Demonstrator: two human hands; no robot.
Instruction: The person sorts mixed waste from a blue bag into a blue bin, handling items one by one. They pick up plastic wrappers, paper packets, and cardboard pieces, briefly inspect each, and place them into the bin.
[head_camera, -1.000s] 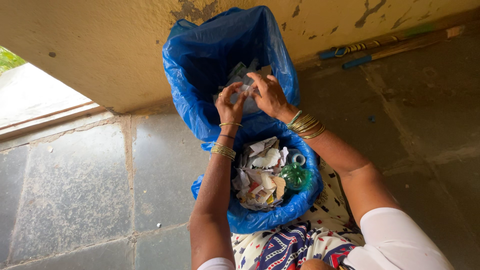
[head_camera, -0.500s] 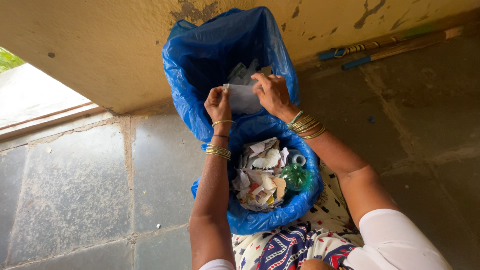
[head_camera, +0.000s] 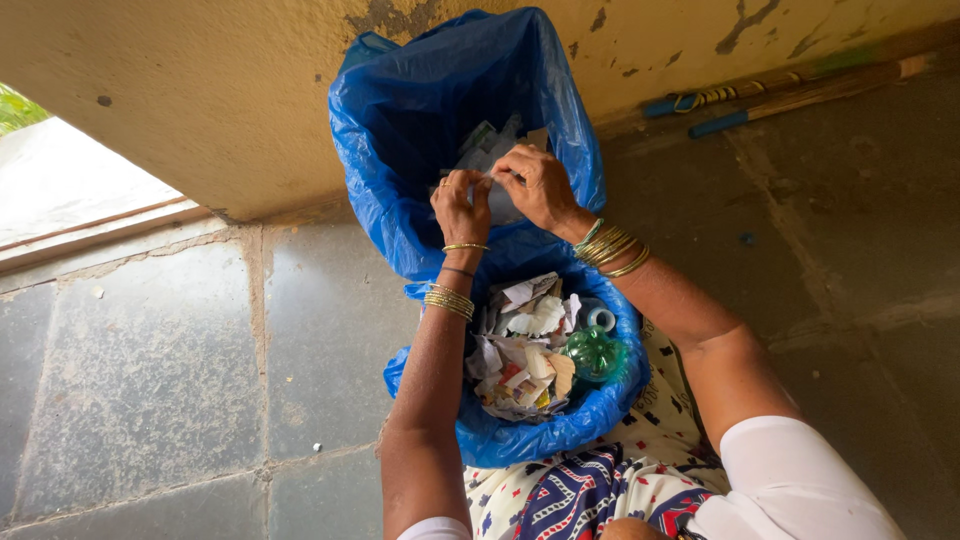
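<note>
Nearest the camera: lap in patterned cloth (head_camera: 590, 490), red, blue and white print, with a white sleeve (head_camera: 800, 480) on the right arm.

Just beyond the lap, near bag (head_camera: 520, 440), blue plastic, mouth rolled open, standing on the stone floor (head_camera: 150, 380). Filled close to the rim with torn paper scraps (head_camera: 520, 355), mostly white, some red and yellow bits. A crushed green bottle (head_camera: 592, 353) lies at the right side of the heap, and a small white ring-shaped thing (head_camera: 598, 318) just beyond it, against the bag wall.

Both forearms reach over this bag. Gold bangles (head_camera: 448, 300) on the left wrist; gold and green bangles on the right wrist.

Left hand (head_camera: 460, 208) and right hand (head_camera: 540, 185) meet above the mouth of the far bag (head_camera: 420, 100). Each is pinched shut, fingertips close together, on a small pale paper (head_camera: 487, 178) held between them. Most of the piece is hidden by the fingers; shape cannot be told.

Far bag, also blue, taller, touching the near bag and leaning against the wall. Grey and white paper shows inside it, behind the hands.

Farthest: yellow wall (head_camera: 200, 90), paint flaking. A broom (head_camera: 780, 95) with a blue-ended handle lies along the wall base at right. Bright opening at far left.
</note>
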